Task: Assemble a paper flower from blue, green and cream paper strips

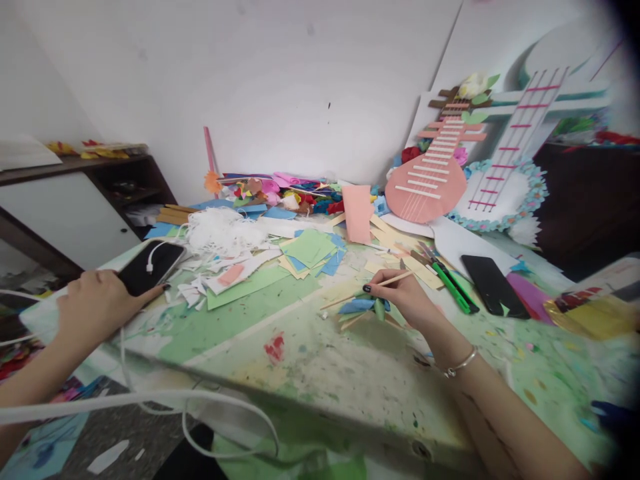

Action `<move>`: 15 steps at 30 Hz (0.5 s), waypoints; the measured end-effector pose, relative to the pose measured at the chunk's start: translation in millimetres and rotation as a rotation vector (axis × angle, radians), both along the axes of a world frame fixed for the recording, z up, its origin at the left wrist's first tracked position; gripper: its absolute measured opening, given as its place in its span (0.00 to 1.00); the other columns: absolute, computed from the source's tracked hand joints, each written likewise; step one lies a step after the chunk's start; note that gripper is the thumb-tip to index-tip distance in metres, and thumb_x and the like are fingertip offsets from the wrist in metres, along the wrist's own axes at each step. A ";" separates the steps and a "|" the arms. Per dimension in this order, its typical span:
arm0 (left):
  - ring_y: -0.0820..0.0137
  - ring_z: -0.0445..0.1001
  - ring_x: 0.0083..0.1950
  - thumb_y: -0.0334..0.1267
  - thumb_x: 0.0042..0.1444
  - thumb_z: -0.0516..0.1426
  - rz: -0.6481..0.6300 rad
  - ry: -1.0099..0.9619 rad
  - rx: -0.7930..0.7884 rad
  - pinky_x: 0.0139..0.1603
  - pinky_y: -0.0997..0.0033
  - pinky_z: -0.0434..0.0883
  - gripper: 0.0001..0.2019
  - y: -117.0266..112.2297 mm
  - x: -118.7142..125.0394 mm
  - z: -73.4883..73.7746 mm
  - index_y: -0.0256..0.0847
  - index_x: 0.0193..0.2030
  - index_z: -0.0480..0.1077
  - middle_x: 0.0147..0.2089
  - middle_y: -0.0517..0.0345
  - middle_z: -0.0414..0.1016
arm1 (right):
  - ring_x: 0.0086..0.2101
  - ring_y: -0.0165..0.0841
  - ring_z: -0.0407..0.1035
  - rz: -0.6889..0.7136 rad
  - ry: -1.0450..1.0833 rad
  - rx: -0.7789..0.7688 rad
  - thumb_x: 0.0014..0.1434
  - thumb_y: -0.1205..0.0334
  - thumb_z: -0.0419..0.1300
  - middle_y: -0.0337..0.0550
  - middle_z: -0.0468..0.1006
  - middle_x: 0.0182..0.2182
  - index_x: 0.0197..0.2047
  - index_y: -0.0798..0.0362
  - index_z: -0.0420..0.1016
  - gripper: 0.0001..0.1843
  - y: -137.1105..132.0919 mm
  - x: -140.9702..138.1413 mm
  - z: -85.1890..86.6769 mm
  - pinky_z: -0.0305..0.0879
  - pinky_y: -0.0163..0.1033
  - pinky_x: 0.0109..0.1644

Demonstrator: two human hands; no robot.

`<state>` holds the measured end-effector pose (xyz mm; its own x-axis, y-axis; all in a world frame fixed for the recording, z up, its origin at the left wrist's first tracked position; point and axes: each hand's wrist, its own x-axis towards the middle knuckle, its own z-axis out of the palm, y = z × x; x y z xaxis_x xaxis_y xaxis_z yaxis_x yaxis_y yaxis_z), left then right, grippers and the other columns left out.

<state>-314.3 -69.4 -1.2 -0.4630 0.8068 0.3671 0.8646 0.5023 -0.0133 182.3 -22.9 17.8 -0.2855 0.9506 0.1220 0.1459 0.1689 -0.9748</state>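
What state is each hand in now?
Left hand: against the black rectangular phone; grip unclear.
Right hand: closed, holding a thin, pale wooden stick.

The left arm (37, 383) enters from the lower left and slants up to the left grip (95, 303), which lies palm down, knuckles uppermost, its fingers bent and its dark-nailed thumb stretched out to the right. How firmly those fingers press is hard to judge, as their tips are not clearly visible. The right arm (520, 407) comes in from the lower right, angling up and leftward through a nearly straight wrist. The right grip (407, 297) points left, thumb and forefinger drawn into a pinch, the thumbnail also dark.
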 end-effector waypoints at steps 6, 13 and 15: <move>0.52 0.61 0.56 0.46 0.49 0.53 -0.292 0.159 0.387 0.53 0.51 0.61 0.28 -0.5 45.6 18.7 0.32 0.55 0.57 0.54 0.39 0.63 | 0.21 0.26 0.62 -0.063 0.002 0.008 0.43 0.57 0.66 0.40 0.70 0.19 0.23 0.58 0.72 0.12 1.0 -1.3 -0.7 0.55 0.31 0.23; 0.69 0.67 0.50 0.34 0.58 0.48 -1.198 -0.355 0.222 0.52 0.67 0.64 0.12 11.2 222.0 41.7 0.39 0.48 0.64 0.48 0.51 0.69 | 0.22 0.27 0.63 -0.019 0.021 -0.027 0.42 0.57 0.66 0.42 0.72 0.19 0.24 0.59 0.73 0.12 -0.6 -4.8 -2.8 0.56 0.32 0.23; 0.68 0.68 0.48 0.37 0.58 0.49 -1.342 -0.479 0.076 0.49 0.69 0.65 0.12 25.8 271.0 37.1 0.38 0.47 0.66 0.46 0.51 0.71 | 0.21 0.27 0.64 -0.023 0.013 -0.018 0.41 0.57 0.67 0.42 0.72 0.19 0.24 0.59 0.73 0.13 0.3 -3.3 -3.0 0.56 0.32 0.23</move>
